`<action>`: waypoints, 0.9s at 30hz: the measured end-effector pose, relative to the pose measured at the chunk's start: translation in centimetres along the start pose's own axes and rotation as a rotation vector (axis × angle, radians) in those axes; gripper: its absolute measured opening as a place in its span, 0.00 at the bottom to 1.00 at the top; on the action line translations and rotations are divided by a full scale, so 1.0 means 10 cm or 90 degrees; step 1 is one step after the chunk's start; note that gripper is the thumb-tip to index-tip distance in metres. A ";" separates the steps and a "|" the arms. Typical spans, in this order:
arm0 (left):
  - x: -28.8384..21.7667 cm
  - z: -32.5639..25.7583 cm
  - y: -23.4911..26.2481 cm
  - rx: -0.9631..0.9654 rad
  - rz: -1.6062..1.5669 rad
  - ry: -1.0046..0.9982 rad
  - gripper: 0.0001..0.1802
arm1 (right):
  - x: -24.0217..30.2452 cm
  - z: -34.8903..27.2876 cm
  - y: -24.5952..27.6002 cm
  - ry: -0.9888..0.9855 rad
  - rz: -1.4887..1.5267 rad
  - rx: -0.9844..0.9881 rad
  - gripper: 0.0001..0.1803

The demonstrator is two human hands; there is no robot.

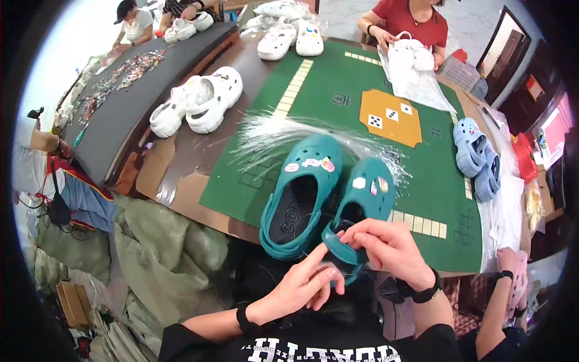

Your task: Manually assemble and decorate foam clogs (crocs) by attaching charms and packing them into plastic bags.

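Two teal clogs [300,199] lie side by side at the near edge of a green mat, with small colourful charms on their toes. My right hand [386,247] is at the heel of the right teal clog [369,196], its thumb and fingertips pinched together over the heel strap. What the pinch holds is too small to make out. My left hand [301,282] is beside the same strap, index finger stretched out to it and the other fingers loosely bent and apart. Just beyond the clogs lies a loose bundle of thin clear plastic strands [271,136].
White clogs [214,99] stand on the brown table edge at left, more white clogs [277,41] at the back. Light blue clogs [473,151] are at the right. Across the table, a person in red handles a white bag [410,66]. Another person's arm [497,295] is at lower right.
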State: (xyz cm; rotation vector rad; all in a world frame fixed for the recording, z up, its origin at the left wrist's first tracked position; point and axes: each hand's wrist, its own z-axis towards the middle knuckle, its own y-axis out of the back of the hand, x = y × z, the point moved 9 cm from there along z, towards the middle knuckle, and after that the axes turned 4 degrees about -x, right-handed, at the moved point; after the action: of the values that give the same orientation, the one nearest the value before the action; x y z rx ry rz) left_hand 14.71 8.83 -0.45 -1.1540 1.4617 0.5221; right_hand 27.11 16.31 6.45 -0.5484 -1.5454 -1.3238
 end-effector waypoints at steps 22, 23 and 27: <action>0.23 -0.10 0.24 -0.107 -0.015 -0.036 0.13 | 0.35 -0.10 -0.30 0.248 -0.309 0.217 0.09; 0.19 -0.11 0.24 -0.122 0.002 -0.044 0.13 | 0.34 -0.07 -0.26 0.236 -0.281 0.202 0.09; -0.09 -0.33 0.49 -0.315 0.113 -0.237 0.10 | 0.37 -0.02 0.03 0.190 -0.256 0.152 0.08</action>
State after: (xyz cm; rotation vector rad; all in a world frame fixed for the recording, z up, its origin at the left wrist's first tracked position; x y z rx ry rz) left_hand 8.76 8.50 -0.15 -1.2241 1.1420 1.2052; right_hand 25.90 15.30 9.84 0.1157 -1.5796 -1.4150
